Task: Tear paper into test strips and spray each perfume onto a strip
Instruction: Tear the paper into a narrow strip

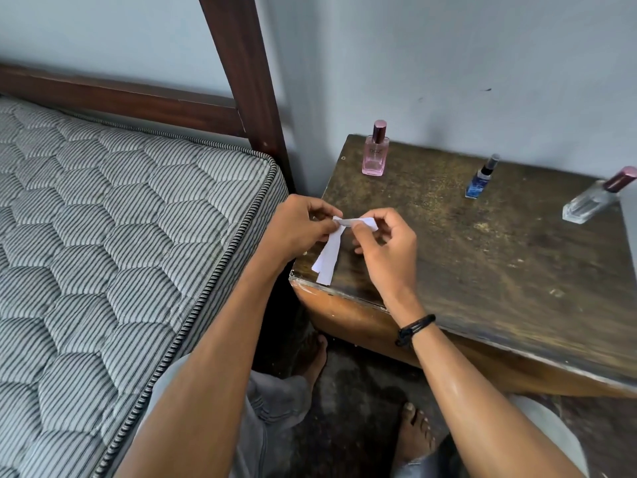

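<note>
Both hands hold white paper strips [327, 255] above the near left corner of a worn wooden table [482, 257]. My left hand [300, 225] pinches their top end, and the strips hang down from it. My right hand [386, 243] pinches a short piece of the paper that points right. Three perfume bottles stand at the back of the table: a pink one [375, 151] at the left, a small blue one [481, 179] in the middle, and a clear one with a dark cap [596, 200] at the right edge.
A mattress [113, 236] with a striped quilted cover fills the left, with a dark wooden bedpost [248, 77] behind it. A grey wall stands behind the table. My bare feet [412, 436] rest on the dark floor below the table edge.
</note>
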Action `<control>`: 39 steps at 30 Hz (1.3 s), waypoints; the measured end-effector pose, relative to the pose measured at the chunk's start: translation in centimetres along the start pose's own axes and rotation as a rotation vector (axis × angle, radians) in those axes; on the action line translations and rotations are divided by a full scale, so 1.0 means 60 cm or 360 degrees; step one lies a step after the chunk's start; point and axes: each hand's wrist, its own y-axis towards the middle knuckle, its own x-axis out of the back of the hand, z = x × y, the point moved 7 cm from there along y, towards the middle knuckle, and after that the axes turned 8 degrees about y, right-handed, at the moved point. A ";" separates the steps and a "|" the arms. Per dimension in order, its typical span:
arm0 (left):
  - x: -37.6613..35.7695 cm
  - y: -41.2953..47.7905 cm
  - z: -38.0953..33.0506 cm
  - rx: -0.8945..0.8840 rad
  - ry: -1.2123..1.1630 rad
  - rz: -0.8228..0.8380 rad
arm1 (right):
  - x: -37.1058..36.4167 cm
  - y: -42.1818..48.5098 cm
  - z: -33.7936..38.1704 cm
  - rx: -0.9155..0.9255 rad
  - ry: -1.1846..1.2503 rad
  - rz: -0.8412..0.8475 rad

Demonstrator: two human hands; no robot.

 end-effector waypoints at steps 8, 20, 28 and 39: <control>0.003 -0.002 0.002 0.0093 -0.0033 -0.0061 | 0.011 0.005 0.002 0.0000 -0.0068 -0.0102; 0.005 0.003 0.010 0.0122 0.0083 -0.0113 | 0.031 0.007 0.012 -0.0025 0.0137 -0.0244; 0.020 0.014 0.023 0.0075 0.0034 -0.0137 | 0.130 0.046 0.036 0.0030 0.0226 -0.0520; 0.006 0.021 0.015 -0.0034 0.0576 -0.0207 | 0.093 0.033 0.029 0.0037 -0.0323 -0.0078</control>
